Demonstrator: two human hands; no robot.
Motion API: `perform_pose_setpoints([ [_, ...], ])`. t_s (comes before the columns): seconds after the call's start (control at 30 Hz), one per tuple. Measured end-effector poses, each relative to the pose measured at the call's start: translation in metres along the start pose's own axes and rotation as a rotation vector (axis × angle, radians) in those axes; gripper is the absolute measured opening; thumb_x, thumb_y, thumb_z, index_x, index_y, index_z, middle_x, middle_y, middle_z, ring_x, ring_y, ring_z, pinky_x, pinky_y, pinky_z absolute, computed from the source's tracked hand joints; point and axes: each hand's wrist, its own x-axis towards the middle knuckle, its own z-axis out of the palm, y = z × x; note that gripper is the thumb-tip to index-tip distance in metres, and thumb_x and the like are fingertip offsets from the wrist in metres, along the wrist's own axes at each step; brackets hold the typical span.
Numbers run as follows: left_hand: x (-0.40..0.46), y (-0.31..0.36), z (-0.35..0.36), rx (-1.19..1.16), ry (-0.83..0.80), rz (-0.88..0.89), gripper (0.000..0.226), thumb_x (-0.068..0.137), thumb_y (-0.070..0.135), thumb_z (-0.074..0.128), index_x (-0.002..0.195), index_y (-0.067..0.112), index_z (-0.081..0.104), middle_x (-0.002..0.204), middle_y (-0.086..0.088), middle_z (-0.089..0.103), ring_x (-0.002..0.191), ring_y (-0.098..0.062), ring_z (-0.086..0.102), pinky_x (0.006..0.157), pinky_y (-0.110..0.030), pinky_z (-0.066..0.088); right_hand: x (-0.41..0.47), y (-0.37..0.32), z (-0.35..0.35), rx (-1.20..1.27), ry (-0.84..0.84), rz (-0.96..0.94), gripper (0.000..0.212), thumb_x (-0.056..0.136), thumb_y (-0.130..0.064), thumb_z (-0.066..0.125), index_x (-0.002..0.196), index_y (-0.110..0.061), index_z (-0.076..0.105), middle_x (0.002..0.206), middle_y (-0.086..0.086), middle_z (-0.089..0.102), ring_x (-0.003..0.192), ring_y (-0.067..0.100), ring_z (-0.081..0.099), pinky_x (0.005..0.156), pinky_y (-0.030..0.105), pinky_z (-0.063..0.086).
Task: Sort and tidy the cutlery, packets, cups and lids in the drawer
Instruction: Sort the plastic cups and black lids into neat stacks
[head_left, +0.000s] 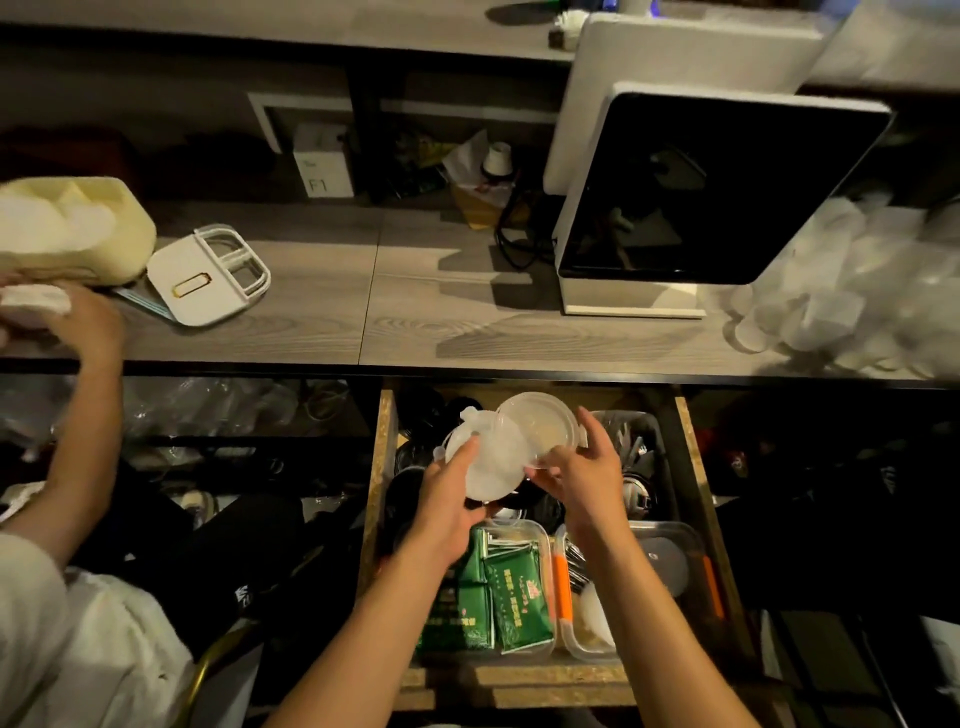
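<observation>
Hands (452, 499) (587, 467) hold translucent round lids (493, 457) above the drawer (376, 493).

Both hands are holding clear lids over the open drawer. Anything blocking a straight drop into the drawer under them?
Yes. Below the left hand and right hand with the lids, the drawer already holds dark round items, too dim to identify; there's no bare floor visible there.

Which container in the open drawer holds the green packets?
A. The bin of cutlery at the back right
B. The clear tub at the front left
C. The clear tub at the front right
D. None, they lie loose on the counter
B: the green packets sit inside the clear tub at the drawer's front left, below the left hand; the front right tub holds orange-handled items instead.
</observation>
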Motion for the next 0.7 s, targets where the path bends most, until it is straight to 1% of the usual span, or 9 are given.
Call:
perform_pose_setpoints([
  [0.13,-0.006,0.005,0.001,0.007,-0.024,0.014,0.040,0.092,0.042,0.064,0.124,0.020,0.054,0.117,-0.011,0.065,0.099,-0.026,0.065,0.061,-0.036,0.055,-0.010,0.003,0.012,-0.090,0.072,-0.019,0.028,0.089,0.005,0.053,0.113,-0.008,0.061,0.108,0.013,0.063,0.090,0.024,0.065,0.059,0.027,0.057],
  [0.2,-0.007,0.006,0.002,0.015,-0.043,0.026,0.041,0.090,0.048,0.064,0.120,0.021,0.057,0.115,-0.010,0.067,0.100,-0.028,0.066,0.067,-0.040,0.058,-0.012,0.008,0.016,-0.173,0.106,-0.041,0.014,0.092,-0.005,0.055,0.103,-0.005,0.064,0.099,0.013,0.067,0.083,0.020,0.066,0.058,0.026,0.055],
  [0.27,-0.007,0.006,0.004,0.039,-0.048,0.048,0.046,0.088,0.048,0.067,0.122,0.020,0.055,0.114,-0.011,0.067,0.102,-0.030,0.066,0.080,-0.050,0.060,-0.014,0.013,0.020,-0.278,0.155,-0.079,0.009,0.092,-0.014,0.059,0.090,-0.007,0.064,0.087,0.011,0.068,0.075,0.020,0.064,0.058,0.029,0.053],
  [0.33,-0.007,0.006,0.006,0.054,-0.030,0.069,0.050,0.085,0.043,0.073,0.123,0.018,0.054,0.115,-0.012,0.066,0.103,-0.030,0.066,0.087,-0.055,0.058,-0.016,0.015,0.021,-0.348,0.179,-0.092,0.010,0.088,-0.014,0.063,0.083,-0.006,0.063,0.078,0.010,0.066,0.071,0.020,0.061,0.062,0.036,0.052],
  [0.4,-0.005,0.008,0.004,0.061,-0.026,0.073,0.056,0.082,0.037,0.078,0.127,0.016,0.051,0.119,-0.013,0.065,0.105,-0.031,0.066,0.086,-0.053,0.059,-0.017,0.013,0.020,-0.366,0.125,-0.074,0.007,0.085,-0.010,0.066,0.084,-0.002,0.065,0.077,0.009,0.066,0.068,0.019,0.061,0.060,0.032,0.052],
  [0.47,-0.003,0.009,0.001,0.086,-0.019,0.084,0.056,0.082,0.028,0.079,0.128,0.016,0.050,0.121,-0.014,0.063,0.105,-0.031,0.065,0.087,-0.053,0.058,-0.018,0.010,0.018,-0.431,0.012,-0.032,0.005,0.083,-0.009,0.071,0.085,-0.006,0.067,0.082,0.010,0.069,0.069,0.017,0.064,0.057,0.027,0.053],
  [0.57,0.001,0.007,-0.003,0.112,-0.020,0.100,0.049,0.085,0.021,0.076,0.126,0.017,0.049,0.118,-0.011,0.062,0.105,-0.029,0.064,0.091,-0.054,0.056,-0.016,0.006,0.016,-0.635,-0.073,-0.051,0.026,0.082,-0.019,0.076,0.103,-0.007,0.066,0.095,0.008,0.070,0.077,0.017,0.067,0.062,0.028,0.056],
  [0.63,0.002,0.006,-0.004,0.118,-0.029,0.114,0.040,0.088,0.020,0.074,0.119,0.020,0.050,0.115,-0.008,0.062,0.104,-0.027,0.063,0.093,-0.053,0.056,-0.015,0.003,0.016,-0.675,-0.045,-0.179,0.050,0.084,-0.030,0.075,0.127,-0.014,0.055,0.111,-0.003,0.062,0.088,0.011,0.064,0.061,0.019,0.050],
  [0.7,0.002,0.006,-0.005,0.131,-0.036,0.120,0.037,0.088,0.021,0.074,0.116,0.021,0.050,0.114,-0.007,0.061,0.103,-0.026,0.063,0.091,-0.051,0.057,-0.013,-0.003,0.014,-0.692,0.000,-0.397,0.062,0.086,-0.030,0.072,0.142,-0.026,0.044,0.113,-0.010,0.052,0.094,0.006,0.057,0.068,0.017,0.048],
])
